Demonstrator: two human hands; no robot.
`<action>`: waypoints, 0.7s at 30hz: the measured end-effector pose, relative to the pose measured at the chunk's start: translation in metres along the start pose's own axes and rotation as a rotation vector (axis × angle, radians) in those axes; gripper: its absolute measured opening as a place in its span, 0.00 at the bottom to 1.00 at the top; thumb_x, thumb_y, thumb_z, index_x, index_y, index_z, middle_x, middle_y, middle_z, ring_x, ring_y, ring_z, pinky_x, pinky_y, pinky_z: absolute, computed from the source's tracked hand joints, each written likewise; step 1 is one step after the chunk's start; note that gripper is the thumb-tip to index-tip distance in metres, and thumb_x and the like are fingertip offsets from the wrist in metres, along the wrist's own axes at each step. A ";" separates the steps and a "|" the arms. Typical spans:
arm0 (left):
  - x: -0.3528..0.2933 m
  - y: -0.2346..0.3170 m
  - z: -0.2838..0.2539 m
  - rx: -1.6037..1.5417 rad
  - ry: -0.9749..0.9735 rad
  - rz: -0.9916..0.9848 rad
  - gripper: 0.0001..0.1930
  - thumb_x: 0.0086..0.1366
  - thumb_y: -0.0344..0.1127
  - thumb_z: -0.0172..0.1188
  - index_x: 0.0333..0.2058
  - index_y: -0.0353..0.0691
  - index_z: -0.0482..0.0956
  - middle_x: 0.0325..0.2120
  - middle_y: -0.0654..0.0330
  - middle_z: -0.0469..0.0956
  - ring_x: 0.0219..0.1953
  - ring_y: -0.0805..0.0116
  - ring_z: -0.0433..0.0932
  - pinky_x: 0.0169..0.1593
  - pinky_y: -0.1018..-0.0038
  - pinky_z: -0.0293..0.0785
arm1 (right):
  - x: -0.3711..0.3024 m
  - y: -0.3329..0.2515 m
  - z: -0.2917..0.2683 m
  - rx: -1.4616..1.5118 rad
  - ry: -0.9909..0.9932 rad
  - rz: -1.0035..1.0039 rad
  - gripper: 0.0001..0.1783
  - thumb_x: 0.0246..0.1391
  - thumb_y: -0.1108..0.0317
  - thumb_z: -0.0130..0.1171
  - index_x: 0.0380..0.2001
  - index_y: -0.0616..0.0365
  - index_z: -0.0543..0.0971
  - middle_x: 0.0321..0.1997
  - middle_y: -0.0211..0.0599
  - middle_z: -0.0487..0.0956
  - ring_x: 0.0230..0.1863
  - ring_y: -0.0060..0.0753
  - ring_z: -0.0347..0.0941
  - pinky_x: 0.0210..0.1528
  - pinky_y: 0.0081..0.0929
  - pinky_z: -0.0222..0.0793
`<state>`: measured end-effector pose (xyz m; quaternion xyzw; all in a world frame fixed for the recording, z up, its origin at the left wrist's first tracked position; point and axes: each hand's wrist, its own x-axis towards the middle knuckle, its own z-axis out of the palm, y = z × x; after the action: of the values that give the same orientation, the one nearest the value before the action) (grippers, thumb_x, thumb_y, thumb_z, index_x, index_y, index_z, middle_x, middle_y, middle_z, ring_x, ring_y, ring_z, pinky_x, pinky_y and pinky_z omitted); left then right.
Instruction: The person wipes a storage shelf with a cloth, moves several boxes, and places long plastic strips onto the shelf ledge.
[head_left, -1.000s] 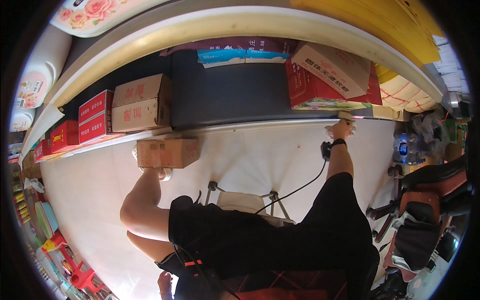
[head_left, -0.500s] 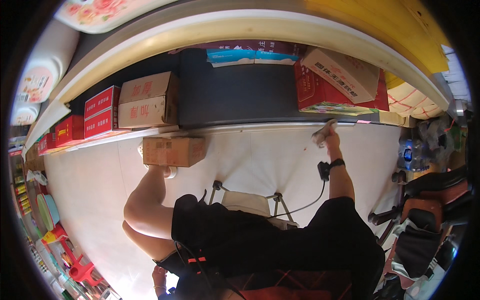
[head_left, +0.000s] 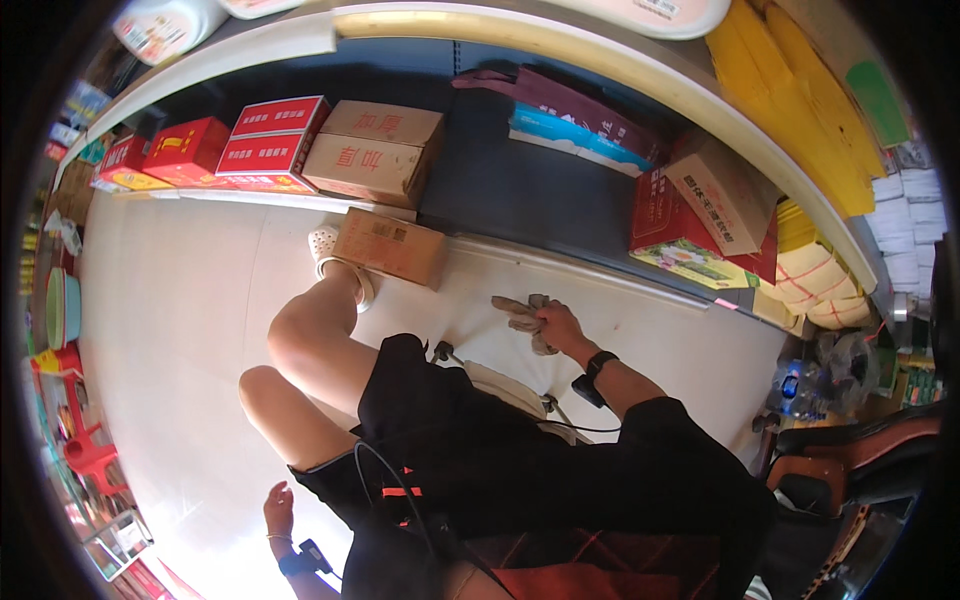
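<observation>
A crumpled greyish-beige cloth [head_left: 522, 314] is gripped in my right hand [head_left: 562, 328], its ends sticking out past my fingers. That hand hangs over the pale floor, in front of the low shelf's front edge and apart from it. My left hand [head_left: 279, 508] is down at the lower left beside my knee, holding nothing, its fingers loosely apart. Between my hands and the shelf, a brown cardboard box [head_left: 392, 246] sits by my foot in a light clog [head_left: 325, 241]. The dark shelf board [head_left: 500, 195] lies just beyond.
On the shelf's left stand a larger carton [head_left: 372, 150] and several red boxes [head_left: 272, 140]. Its right holds a red box [head_left: 655, 225] with a tilted carton [head_left: 722, 195] on top. A folding stool [head_left: 490, 382] is beneath me. Dark chair parts [head_left: 860, 440] stand at the right.
My right hand has come away from the shelf edge, moving left and nearer with the cloth. My left hand has moved out to the left and shows more. The whole view has turned.
</observation>
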<state>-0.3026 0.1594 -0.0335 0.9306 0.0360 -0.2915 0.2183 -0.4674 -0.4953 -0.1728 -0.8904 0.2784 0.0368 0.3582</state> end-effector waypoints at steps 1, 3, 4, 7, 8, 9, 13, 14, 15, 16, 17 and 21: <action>0.004 0.006 0.000 -0.009 0.021 0.001 0.14 0.57 0.35 0.52 0.42 0.37 0.72 0.30 0.54 0.76 0.33 0.68 0.74 0.38 0.75 0.70 | 0.000 -0.004 0.001 -0.016 0.006 -0.004 0.09 0.39 0.71 0.50 0.26 0.53 0.77 0.35 0.47 0.71 0.36 0.50 0.67 0.39 0.39 0.66; 0.008 0.007 -0.002 -0.040 0.091 0.045 0.14 0.57 0.35 0.52 0.42 0.37 0.72 0.31 0.54 0.76 0.33 0.68 0.74 0.38 0.75 0.70 | 0.002 -0.009 0.003 -0.149 -0.041 -0.065 0.08 0.35 0.72 0.53 0.25 0.51 0.77 0.33 0.45 0.70 0.36 0.51 0.66 0.38 0.39 0.65; 0.005 0.018 -0.005 -0.088 0.099 0.070 0.14 0.57 0.34 0.52 0.42 0.36 0.72 0.32 0.54 0.76 0.33 0.67 0.74 0.38 0.74 0.70 | 0.001 -0.011 0.001 -0.208 -0.109 -0.060 0.10 0.35 0.72 0.53 0.27 0.50 0.76 0.35 0.44 0.70 0.39 0.51 0.65 0.39 0.41 0.64; 0.016 0.024 -0.012 -0.232 0.126 0.041 0.13 0.58 0.31 0.50 0.42 0.36 0.72 0.28 0.60 0.75 0.29 0.74 0.72 0.35 0.78 0.70 | -0.005 -0.016 -0.015 -0.292 -0.237 0.010 0.12 0.35 0.72 0.53 0.29 0.51 0.75 0.38 0.44 0.69 0.41 0.51 0.64 0.40 0.42 0.64; 0.023 0.019 -0.015 -0.292 0.138 0.076 0.13 0.58 0.31 0.50 0.42 0.37 0.72 0.27 0.62 0.73 0.28 0.77 0.70 0.34 0.80 0.70 | -0.005 -0.006 -0.009 -0.393 -0.256 -0.010 0.12 0.37 0.72 0.52 0.31 0.52 0.76 0.38 0.46 0.70 0.42 0.50 0.66 0.40 0.41 0.65; 0.028 0.028 -0.022 -0.274 0.144 0.110 0.13 0.59 0.31 0.50 0.43 0.36 0.72 0.29 0.60 0.75 0.30 0.75 0.72 0.35 0.79 0.70 | -0.006 0.002 -0.009 -0.398 -0.253 -0.004 0.12 0.37 0.72 0.52 0.31 0.52 0.76 0.38 0.46 0.70 0.42 0.50 0.66 0.40 0.41 0.65; 0.048 0.087 -0.038 -0.135 0.249 0.359 0.16 0.59 0.32 0.51 0.46 0.37 0.69 0.40 0.56 0.74 0.38 0.69 0.73 0.39 0.75 0.71 | -0.003 0.004 -0.017 -0.541 -0.592 0.022 0.09 0.44 0.70 0.47 0.28 0.53 0.76 0.28 0.41 0.76 0.35 0.46 0.72 0.36 0.40 0.66; 0.049 0.111 -0.040 -0.134 0.245 0.363 0.16 0.59 0.32 0.51 0.46 0.37 0.69 0.40 0.56 0.74 0.38 0.69 0.73 0.39 0.75 0.71 | 0.005 0.009 -0.016 -0.513 -0.472 -0.067 0.08 0.45 0.69 0.47 0.26 0.54 0.76 0.27 0.40 0.76 0.33 0.44 0.72 0.35 0.39 0.66; 0.049 0.139 -0.042 -0.116 0.240 0.373 0.17 0.59 0.32 0.51 0.47 0.38 0.68 0.43 0.55 0.71 0.41 0.66 0.72 0.41 0.73 0.70 | 0.013 0.012 -0.018 -0.487 -0.349 -0.153 0.08 0.46 0.68 0.46 0.24 0.55 0.76 0.26 0.39 0.77 0.31 0.42 0.73 0.34 0.37 0.67; 0.050 0.157 -0.043 -0.100 0.238 0.385 0.18 0.58 0.32 0.52 0.48 0.39 0.67 0.46 0.54 0.69 0.44 0.64 0.71 0.44 0.71 0.69 | 0.022 0.008 -0.022 -0.491 -0.343 -0.149 0.08 0.46 0.68 0.46 0.24 0.55 0.76 0.26 0.39 0.77 0.31 0.42 0.73 0.34 0.37 0.67; 0.053 0.167 -0.042 -0.110 0.236 0.396 0.18 0.58 0.32 0.52 0.48 0.39 0.67 0.46 0.54 0.69 0.44 0.64 0.71 0.44 0.71 0.69 | 0.031 0.000 -0.029 -0.303 -0.259 -0.086 0.07 0.43 0.68 0.50 0.25 0.57 0.76 0.26 0.42 0.76 0.31 0.41 0.73 0.33 0.33 0.67; 0.061 0.180 -0.039 0.065 0.289 0.586 0.24 0.53 0.31 0.55 0.51 0.41 0.64 0.51 0.52 0.63 0.54 0.52 0.59 0.56 0.63 0.57 | 0.059 -0.057 -0.050 0.162 0.070 -0.089 0.07 0.39 0.69 0.56 0.22 0.62 0.75 0.22 0.43 0.76 0.29 0.40 0.72 0.32 0.26 0.66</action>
<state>-0.1963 0.0098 0.0306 0.9396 -0.2120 -0.0821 0.2559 -0.3952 -0.5227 -0.1161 -0.8707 0.2531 -0.0332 0.4205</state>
